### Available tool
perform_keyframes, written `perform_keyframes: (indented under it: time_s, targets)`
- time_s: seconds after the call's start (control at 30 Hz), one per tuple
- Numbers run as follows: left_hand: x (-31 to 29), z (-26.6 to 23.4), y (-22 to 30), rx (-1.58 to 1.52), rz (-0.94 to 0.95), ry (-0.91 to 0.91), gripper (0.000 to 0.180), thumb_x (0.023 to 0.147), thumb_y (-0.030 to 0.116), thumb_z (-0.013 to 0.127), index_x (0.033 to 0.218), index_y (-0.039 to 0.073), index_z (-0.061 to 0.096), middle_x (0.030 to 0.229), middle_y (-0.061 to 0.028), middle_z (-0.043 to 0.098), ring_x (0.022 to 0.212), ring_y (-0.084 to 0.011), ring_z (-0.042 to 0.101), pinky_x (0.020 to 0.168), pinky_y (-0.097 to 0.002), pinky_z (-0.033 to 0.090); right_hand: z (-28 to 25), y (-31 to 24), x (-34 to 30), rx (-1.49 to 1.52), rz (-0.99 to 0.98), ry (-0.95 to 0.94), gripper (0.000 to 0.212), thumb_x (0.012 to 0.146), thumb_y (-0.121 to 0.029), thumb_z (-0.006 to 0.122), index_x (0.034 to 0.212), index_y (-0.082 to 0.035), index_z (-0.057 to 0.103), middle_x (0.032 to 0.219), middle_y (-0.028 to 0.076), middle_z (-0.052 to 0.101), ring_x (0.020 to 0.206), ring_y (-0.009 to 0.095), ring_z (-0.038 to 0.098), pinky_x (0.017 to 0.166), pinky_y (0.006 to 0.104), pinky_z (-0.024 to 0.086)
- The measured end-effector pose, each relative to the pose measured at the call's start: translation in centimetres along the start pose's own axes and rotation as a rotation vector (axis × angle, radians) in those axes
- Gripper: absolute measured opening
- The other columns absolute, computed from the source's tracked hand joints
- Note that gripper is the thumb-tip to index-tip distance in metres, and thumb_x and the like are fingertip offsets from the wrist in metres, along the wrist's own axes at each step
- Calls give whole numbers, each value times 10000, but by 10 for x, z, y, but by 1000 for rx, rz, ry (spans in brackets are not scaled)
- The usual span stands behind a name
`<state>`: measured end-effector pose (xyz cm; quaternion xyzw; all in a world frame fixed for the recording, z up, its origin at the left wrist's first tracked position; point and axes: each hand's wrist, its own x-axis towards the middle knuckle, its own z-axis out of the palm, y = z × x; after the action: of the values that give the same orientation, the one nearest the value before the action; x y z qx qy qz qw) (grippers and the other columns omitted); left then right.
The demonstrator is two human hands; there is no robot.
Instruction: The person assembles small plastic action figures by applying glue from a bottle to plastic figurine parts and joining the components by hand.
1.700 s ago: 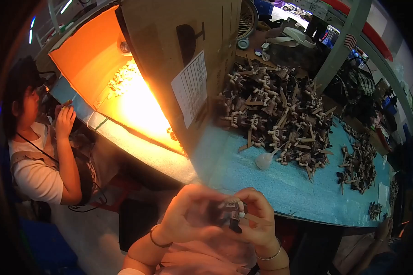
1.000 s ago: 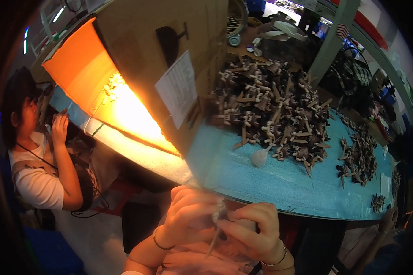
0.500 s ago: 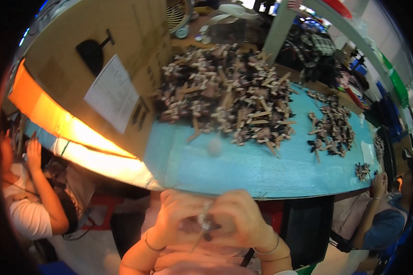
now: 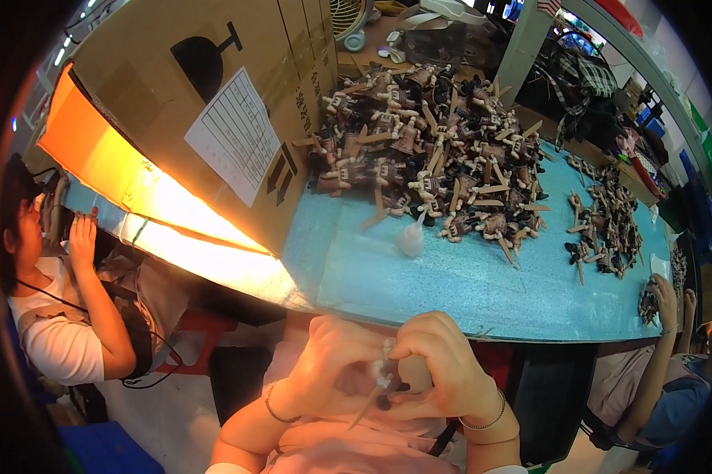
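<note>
Below the table's near edge, I hold a small figurine (image 4: 382, 373) with a pale head and dark feet, a thin tan stick (image 4: 362, 411) angling down from it. My left hand (image 4: 330, 362) has closed its fingers on the figurine's left side. From the other side my right hand (image 4: 441, 365) pinches it, thumb and fingers curled around. Both hands partly hide the figurine, and blur obscures its details. On the blue tabletop (image 4: 450, 294) beyond them stands a small white squeeze bottle (image 4: 410, 239) with a thin nozzle.
A large heap of similar figurines with tan sticks (image 4: 435, 150) covers the table's back; a smaller heap (image 4: 608, 225) lies right. A cardboard box (image 4: 293, 87) with a lit orange side stands left. One co-worker (image 4: 63, 316) sits left; another's hand (image 4: 664, 300) works at the right edge.
The view has shifted, so the table and heaps appear farther right. Both my hands keep hold of the figurine, nearly unmoved. The right co-worker's hand now covers the small cluster there.
</note>
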<state>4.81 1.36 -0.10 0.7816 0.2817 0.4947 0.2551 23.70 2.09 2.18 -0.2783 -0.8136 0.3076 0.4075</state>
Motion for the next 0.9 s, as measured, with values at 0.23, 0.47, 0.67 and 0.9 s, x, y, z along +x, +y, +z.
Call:
perform_keyframes:
  time_s: [0.23,0.47,0.67,0.9]
  targets:
    - [-6,-1,-5,-4,-38,-8,545,538,116,797,1016,81,538,966,-31,593,779,-186,538,730,-294,351,3,5,0,0,72,-66,596,516,-224,821,980,-59,484,933,96,514,852,291,508,753,363,388]
    - [-6,5,-5,-95,-69,0,517,546,77,776,1006,71,541,933,-28,573,754,-191,534,685,-290,379,2,5,-3,16,109,-101,585,531,-240,819,977,-57,488,938,96,506,862,288,501,756,366,388]
    - [-9,4,-9,120,-123,-31,505,559,32,727,1027,76,544,920,-44,576,760,-211,534,702,-304,392,3,0,-9,-135,56,15,509,605,-224,777,1033,-78,543,924,81,511,830,260,509,713,350,397]
    - [12,21,-11,163,-184,-247,671,626,135,769,1201,33,438,1144,-130,540,957,-257,528,849,-355,391,-27,19,-31,-378,110,17,378,633,-161,740,974,-91,595,820,67,545,766,244,526,668,355,401]
